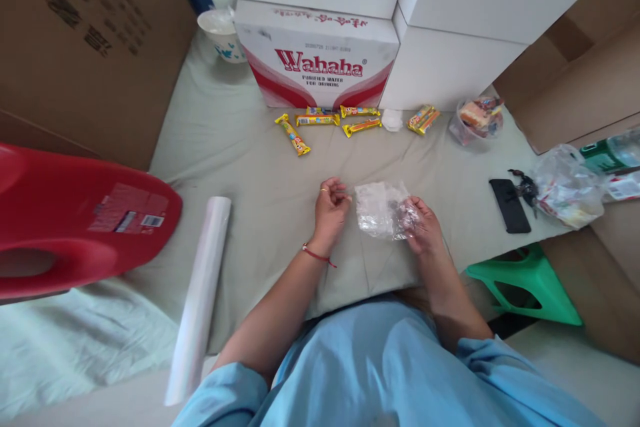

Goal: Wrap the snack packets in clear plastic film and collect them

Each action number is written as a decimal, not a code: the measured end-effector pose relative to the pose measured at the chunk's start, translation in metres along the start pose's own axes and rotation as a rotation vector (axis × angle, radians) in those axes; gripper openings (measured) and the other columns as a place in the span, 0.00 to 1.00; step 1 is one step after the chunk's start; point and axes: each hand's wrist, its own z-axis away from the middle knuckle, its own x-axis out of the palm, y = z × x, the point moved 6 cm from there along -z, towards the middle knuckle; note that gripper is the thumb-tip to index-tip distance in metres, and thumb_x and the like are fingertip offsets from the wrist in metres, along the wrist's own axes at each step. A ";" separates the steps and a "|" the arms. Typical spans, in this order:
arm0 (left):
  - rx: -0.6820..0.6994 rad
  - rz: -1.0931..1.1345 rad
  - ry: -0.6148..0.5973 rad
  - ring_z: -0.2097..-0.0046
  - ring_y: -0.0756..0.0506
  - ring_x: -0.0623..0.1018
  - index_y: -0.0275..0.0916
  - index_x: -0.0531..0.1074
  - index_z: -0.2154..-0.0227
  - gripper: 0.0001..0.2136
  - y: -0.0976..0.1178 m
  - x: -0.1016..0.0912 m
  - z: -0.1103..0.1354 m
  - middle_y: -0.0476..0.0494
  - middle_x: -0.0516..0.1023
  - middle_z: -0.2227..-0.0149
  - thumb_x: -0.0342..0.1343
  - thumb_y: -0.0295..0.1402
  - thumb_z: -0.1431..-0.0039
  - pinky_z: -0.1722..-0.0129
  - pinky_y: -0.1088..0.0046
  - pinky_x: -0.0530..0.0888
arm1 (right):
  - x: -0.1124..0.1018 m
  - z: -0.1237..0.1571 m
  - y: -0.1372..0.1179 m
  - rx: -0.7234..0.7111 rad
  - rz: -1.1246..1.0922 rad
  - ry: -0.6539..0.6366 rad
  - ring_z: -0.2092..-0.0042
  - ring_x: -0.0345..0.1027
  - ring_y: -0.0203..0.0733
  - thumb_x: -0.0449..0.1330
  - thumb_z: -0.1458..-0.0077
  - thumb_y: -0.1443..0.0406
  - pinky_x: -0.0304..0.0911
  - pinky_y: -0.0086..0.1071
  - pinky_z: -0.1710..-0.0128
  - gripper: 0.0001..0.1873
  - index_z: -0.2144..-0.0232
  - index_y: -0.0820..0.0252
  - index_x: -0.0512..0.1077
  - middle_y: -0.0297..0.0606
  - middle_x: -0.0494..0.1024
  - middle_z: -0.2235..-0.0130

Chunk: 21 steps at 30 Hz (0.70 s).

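Note:
A clear, crinkled plastic bag is in front of me above the cloth, with something whitish showing through its left part. My right hand is closed on the bag's right side, where the film is bunched. Just left of the bag is my left hand, its fingers curled in and thumb near the fingertips; whether anything small is between them cannot be made out. Beyond the hands lie several yellow-wrapped snack sticks, a crumpled white tissue and a yellow-orange packet.
A roll of clear film and a red jug are left. Behind stand a Wahaha carton and a paper cup. Rightward are a plastic tub, a black phone, a plastic bag and a green stool.

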 end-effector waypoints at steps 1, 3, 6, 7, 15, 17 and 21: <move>0.055 -0.051 0.027 0.60 0.49 0.76 0.43 0.70 0.48 0.23 0.004 -0.002 0.002 0.43 0.75 0.52 0.65 0.31 0.49 0.62 0.73 0.73 | 0.001 0.001 0.000 0.011 -0.008 -0.007 0.77 0.59 0.28 0.81 0.65 0.54 0.55 0.22 0.81 0.26 0.69 0.55 0.72 0.25 0.71 0.74; 0.165 -0.154 0.006 0.55 0.47 0.77 0.43 0.70 0.47 0.21 0.012 -0.001 0.007 0.42 0.75 0.50 0.65 0.36 0.43 0.58 0.71 0.74 | 0.006 0.004 0.000 0.021 -0.010 -0.031 0.78 0.56 0.27 0.80 0.63 0.54 0.53 0.20 0.83 0.26 0.68 0.55 0.72 0.24 0.70 0.75; 0.292 -0.303 -0.142 0.49 0.43 0.77 0.43 0.70 0.41 0.24 0.021 0.010 0.018 0.39 0.76 0.48 0.64 0.44 0.38 0.51 0.65 0.75 | 0.016 0.009 0.002 0.034 -0.005 -0.089 0.79 0.54 0.26 0.80 0.61 0.52 0.52 0.19 0.83 0.27 0.67 0.55 0.71 0.23 0.69 0.75; 0.326 -0.356 -0.191 0.46 0.41 0.76 0.43 0.69 0.40 0.28 0.023 0.015 0.022 0.37 0.75 0.45 0.66 0.46 0.39 0.47 0.62 0.75 | 0.020 0.011 0.004 0.042 0.005 -0.110 0.79 0.53 0.25 0.80 0.61 0.51 0.51 0.19 0.84 0.27 0.67 0.55 0.71 0.23 0.68 0.76; 0.228 -0.256 -0.213 0.61 0.46 0.76 0.41 0.75 0.67 0.16 0.018 0.018 0.019 0.46 0.77 0.66 0.56 0.49 0.30 0.55 0.67 0.73 | 0.034 0.020 0.008 0.031 0.117 -0.196 0.81 0.47 0.26 0.77 0.57 0.46 0.45 0.22 0.85 0.27 0.70 0.55 0.70 0.23 0.64 0.79; 0.138 -0.105 -0.127 0.67 0.49 0.73 0.41 0.72 0.68 0.17 0.016 0.009 0.013 0.50 0.74 0.70 0.57 0.50 0.32 0.62 0.71 0.71 | 0.031 0.019 0.003 0.010 0.122 -0.186 0.80 0.49 0.26 0.77 0.57 0.47 0.47 0.21 0.85 0.27 0.70 0.55 0.70 0.23 0.65 0.78; -0.005 0.166 0.032 0.74 0.52 0.67 0.42 0.68 0.70 0.19 0.014 -0.005 0.005 0.54 0.68 0.75 0.63 0.52 0.38 0.73 0.76 0.66 | 0.016 0.015 -0.007 -0.025 0.123 -0.122 0.79 0.50 0.26 0.79 0.59 0.49 0.48 0.19 0.83 0.27 0.70 0.56 0.70 0.24 0.65 0.76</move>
